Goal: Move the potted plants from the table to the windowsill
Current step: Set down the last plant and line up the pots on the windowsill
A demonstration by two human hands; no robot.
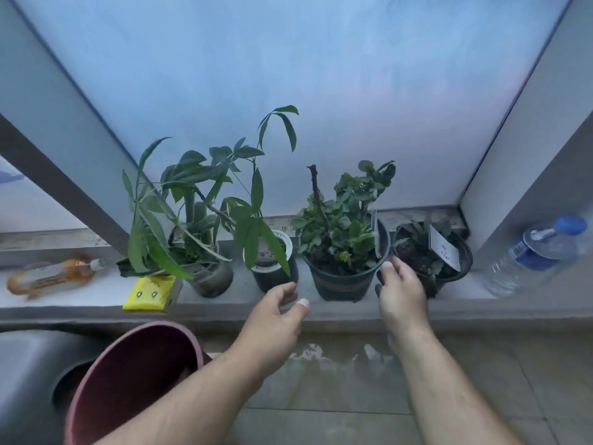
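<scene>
While four potted plants stand in a row on the windowsill (224, 308), both hands reach toward the dark green pot (345, 284) that holds a bushy, round-leaved plant (340, 226) with a bare brown stem. This pot sits at about 12 o'clock from the gap between the hands. The left hand (276, 316) hovers at the pot's 8 o'clock, fingers loosely curled and spread, gripping nothing and apart from the pot wall. The right hand (401, 293) is at the pot's 3 o'clock, open, its thumb just at the rim; whether it touches I cannot tell.

At 3 o'clock from that pot, just beside it, stands a black pot (449, 274) with a small low plant and a white tag (444, 248). At 9 o'clock stands a small dark pot with a white collar (272, 264), and farther that way a grey pot (213, 277) with a tall, long-leaved plant (192, 194). A yellow packet (150, 292) lies at the sill's front edge, an orange spray bottle (51, 276) lies on its side far toward 9 o'clock, and a clear water bottle with a blue cap (539, 252) stands far toward 3 o'clock. Below the sill, at 7 o'clock, is a maroon bucket (134, 374).
</scene>
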